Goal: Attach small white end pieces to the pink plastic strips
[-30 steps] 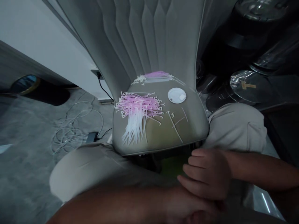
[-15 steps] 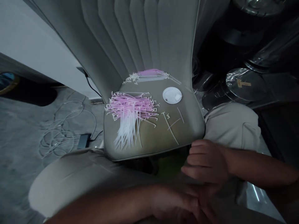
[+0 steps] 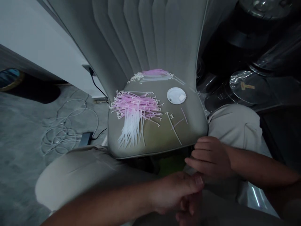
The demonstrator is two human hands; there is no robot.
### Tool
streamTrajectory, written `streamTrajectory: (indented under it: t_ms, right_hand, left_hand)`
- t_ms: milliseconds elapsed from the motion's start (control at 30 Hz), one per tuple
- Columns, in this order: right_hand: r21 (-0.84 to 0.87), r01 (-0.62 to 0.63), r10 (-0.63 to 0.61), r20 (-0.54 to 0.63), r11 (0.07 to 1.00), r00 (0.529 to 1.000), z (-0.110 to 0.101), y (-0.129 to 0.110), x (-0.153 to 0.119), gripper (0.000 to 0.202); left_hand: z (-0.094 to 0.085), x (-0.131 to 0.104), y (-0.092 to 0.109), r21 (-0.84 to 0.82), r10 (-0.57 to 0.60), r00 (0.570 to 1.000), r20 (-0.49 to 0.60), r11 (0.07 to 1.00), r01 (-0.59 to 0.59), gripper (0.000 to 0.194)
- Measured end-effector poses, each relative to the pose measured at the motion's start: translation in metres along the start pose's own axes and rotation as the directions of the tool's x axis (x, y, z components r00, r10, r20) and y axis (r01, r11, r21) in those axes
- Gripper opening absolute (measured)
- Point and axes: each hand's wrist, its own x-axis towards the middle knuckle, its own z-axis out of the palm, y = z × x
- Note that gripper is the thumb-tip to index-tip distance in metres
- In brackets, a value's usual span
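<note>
Low in the view, just in front of the chair seat, my two hands are close together. My left hand point(image 3: 177, 193) is closed, its thumb pressed toward the curled fingers near the right hand. My right hand point(image 3: 209, 157) is curled into a fist by the seat's front corner. What either holds, if anything, is hidden. On the seat lies a pile of thin pink and white plastic strips point(image 3: 136, 106) with small bent ends. A second bundle of such strips point(image 3: 156, 74) rests against the backrest. A few loose strips point(image 3: 175, 128) lie at right, near a round white lid point(image 3: 174, 91).
The grey padded chair point(image 3: 162, 150) stands between my knees. Left on the floor are coiled cables point(image 3: 56, 141) and a dark box point(image 3: 86, 139), beside a white panel point(image 3: 42, 40). Plastic-wrapped dark cylinders point(image 3: 242, 84) stand at right.
My left hand has risen slightly, and its thumb now shows clearly beside the right hand. The right hand stays in its fist. The camera view has shifted a little; the strips lie as before.
</note>
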Motion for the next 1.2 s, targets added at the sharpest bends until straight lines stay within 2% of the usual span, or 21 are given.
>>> streamTrajectory:
  t_ms: [167,333,500,800,1067,1200]
  right_hand:
    - [-0.029,-0.016,0.016,-0.002,0.999,1.000,-0.011,0.003,-0.005,0.036]
    - [-0.095,-0.086,0.082,-0.053,0.992,0.995,-0.011,0.007,-0.007,0.035]
    - [-0.098,-0.069,0.055,-0.137,0.993,0.989,-0.002,0.010,-0.005,0.037]
    - [-0.152,-0.108,0.070,-0.236,0.982,0.969,0.006,0.017,0.001,0.042]
    - [-0.098,-0.106,0.083,-0.211,0.990,0.974,0.004,0.012,0.002,0.044]
    - [-0.077,-0.104,0.086,-0.212,0.992,0.974,0.001,0.012,0.004,0.044]
  left_hand:
    - [0.001,0.001,0.007,0.000,0.044,0.999,0.020,0.999,-0.044,0.071]
    - [0.004,0.000,0.018,0.067,0.121,0.992,0.018,0.990,-0.122,0.071]
    - [0.011,-0.001,0.013,-0.049,0.213,0.966,-0.144,0.974,-0.222,0.066]
    - [0.026,-0.011,0.022,-0.211,0.304,0.902,-0.307,0.902,-0.377,0.053]
    - [0.028,-0.014,0.017,-0.170,0.353,0.898,-0.262,0.900,-0.403,0.051]
    - [0.027,-0.012,0.010,-0.133,0.409,0.883,-0.231,0.886,-0.445,0.045]
